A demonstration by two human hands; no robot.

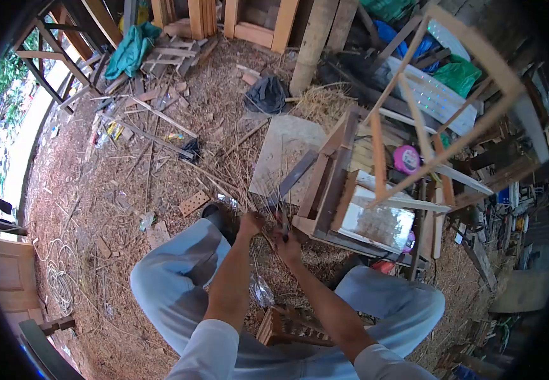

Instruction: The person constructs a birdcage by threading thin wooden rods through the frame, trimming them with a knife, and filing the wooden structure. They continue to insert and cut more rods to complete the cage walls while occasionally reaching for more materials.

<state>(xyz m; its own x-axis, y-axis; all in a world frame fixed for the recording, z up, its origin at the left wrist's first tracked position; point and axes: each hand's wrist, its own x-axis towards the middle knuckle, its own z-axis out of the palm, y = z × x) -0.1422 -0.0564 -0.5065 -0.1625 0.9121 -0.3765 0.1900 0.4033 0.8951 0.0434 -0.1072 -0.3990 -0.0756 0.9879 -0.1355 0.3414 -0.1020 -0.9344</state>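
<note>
My left hand (pixel 251 225) is closed round thin strips (pixel 229 188) that look like split cane or bamboo, fanning out over the ground in front of it. Close beside it, my right hand (pixel 289 246) grips the handle of a machete (pixel 298 172), whose broad grey blade points forward and slightly right. The blade lies over a pale flat board (pixel 279 142) on the ground. Exactly where the strips meet the blade I cannot make out.
To the right stands a wooden bench (pixel 334 161) bearing a box with a shiny top (pixel 375 221), a pink tape measure (pixel 406 159) and a wooden frame (pixel 477 136). Wood shavings cover the ground. Coiled cord (pixel 61 288) lies at left; a perforated brick (pixel 194 204) lies near my foot.
</note>
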